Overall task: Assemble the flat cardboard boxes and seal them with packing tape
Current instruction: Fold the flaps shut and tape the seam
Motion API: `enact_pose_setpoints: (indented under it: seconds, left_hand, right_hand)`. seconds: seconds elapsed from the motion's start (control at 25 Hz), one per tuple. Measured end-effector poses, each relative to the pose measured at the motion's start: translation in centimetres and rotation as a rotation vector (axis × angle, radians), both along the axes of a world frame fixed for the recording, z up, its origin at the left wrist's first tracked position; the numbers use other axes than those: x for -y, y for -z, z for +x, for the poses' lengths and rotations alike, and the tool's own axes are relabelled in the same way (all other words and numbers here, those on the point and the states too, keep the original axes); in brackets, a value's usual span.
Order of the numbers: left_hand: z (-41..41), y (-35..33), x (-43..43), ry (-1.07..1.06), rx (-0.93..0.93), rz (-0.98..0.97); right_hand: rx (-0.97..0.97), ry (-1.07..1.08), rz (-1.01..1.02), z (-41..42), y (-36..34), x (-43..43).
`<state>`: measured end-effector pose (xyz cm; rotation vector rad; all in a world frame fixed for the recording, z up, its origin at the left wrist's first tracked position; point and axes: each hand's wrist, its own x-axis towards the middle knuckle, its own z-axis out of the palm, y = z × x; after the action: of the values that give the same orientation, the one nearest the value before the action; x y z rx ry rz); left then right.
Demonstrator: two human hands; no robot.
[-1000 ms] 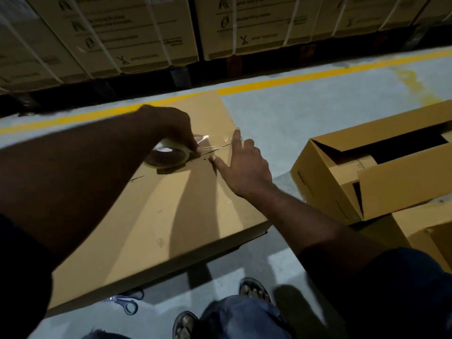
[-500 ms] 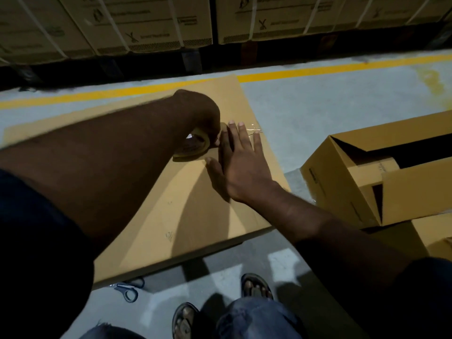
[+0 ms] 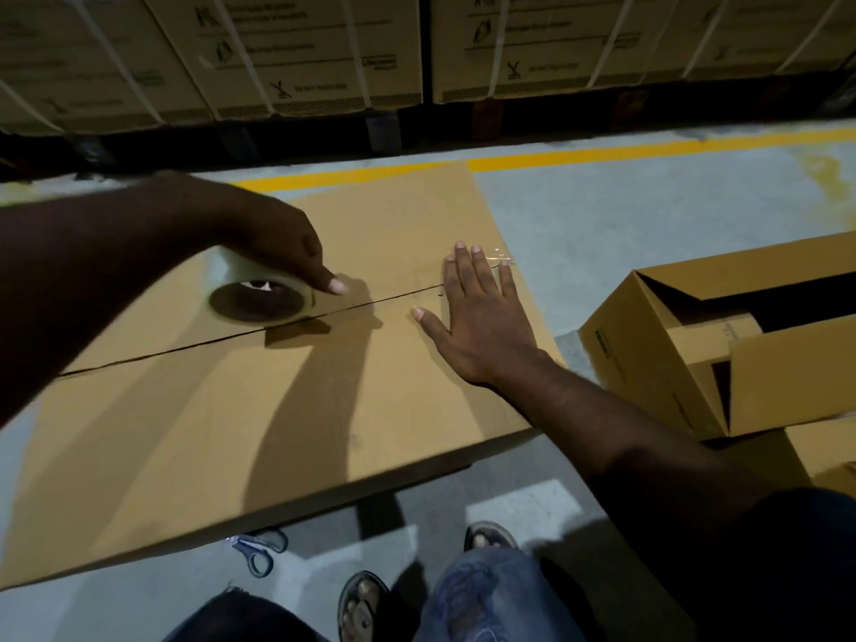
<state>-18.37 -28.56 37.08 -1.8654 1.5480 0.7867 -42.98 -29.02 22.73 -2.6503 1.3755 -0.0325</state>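
A large brown cardboard box (image 3: 287, 410) lies in front of me with its two flaps closed, and the seam runs across its top from left to right. My left hand (image 3: 278, 243) grips a roll of clear packing tape (image 3: 259, 294) that sits on the seam. A strip of clear tape (image 3: 417, 284) stretches from the roll along the seam to the box's right edge. My right hand (image 3: 481, 312) lies flat with straight fingers, pressing the tape's end down near that edge.
An assembled box (image 3: 722, 345) with open flaps lies on its side at the right, another piece of cardboard (image 3: 820, 451) below it. Scissors (image 3: 259, 549) lie on the grey floor by the big box's near edge. Strapped cartons (image 3: 296, 53) stand behind a yellow floor line (image 3: 602, 152).
My left hand has pulled the tape roll to the left along the seam, away from my right hand, laying out more tape. My right hand has stayed flat near the right edge.
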Motion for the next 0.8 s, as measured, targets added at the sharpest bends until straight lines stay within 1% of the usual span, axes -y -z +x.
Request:
enact_pose_setpoints:
  seconds: [0.12, 0.2, 0.32, 0.4, 0.52, 0.6, 0.72, 0.8]
  left_hand:
    - [-0.1, 2.5, -0.5, 0.031, 0.075, 0.053]
    - [-0.7, 4.2, -0.3, 0.032, 0.095, 0.031]
    - [-0.5, 5.8, 0.7, -0.054, 0.077, -0.006]
    - [-0.5, 6.7, 1.3, -0.084, 0.089, -0.034]
    - [-0.5, 8.3, 2.1, -0.130, 0.062, -0.093]
    - [-1.0, 8.8, 2.3, -0.105, 0.094, -0.059]
    - [-1.0, 8.8, 2.3, -0.056, 0.146, -0.037]
    - [-0.7, 8.2, 1.8, -0.064, 0.109, -0.016]
  right_hand:
    - [0.004, -0.009, 0.005, 0.0, 0.0, -0.1]
    - [-0.001, -0.025, 0.003, -0.2, 0.0, 0.0]
    - [-0.034, -0.058, -0.014, 0.5, -0.4, -0.3]
    - [-0.047, -0.107, -0.010, 1.7, -0.5, -1.0]
    - [-0.005, -0.219, 0.041, 4.7, -0.4, -2.6]
    - [0.029, -0.275, 0.067, 6.8, 0.1, -3.6]
    - [0.057, -0.262, 0.092, 8.1, 0.7, -4.4]
    - [0.045, -0.234, 0.111, 8.2, 0.8, -4.4]
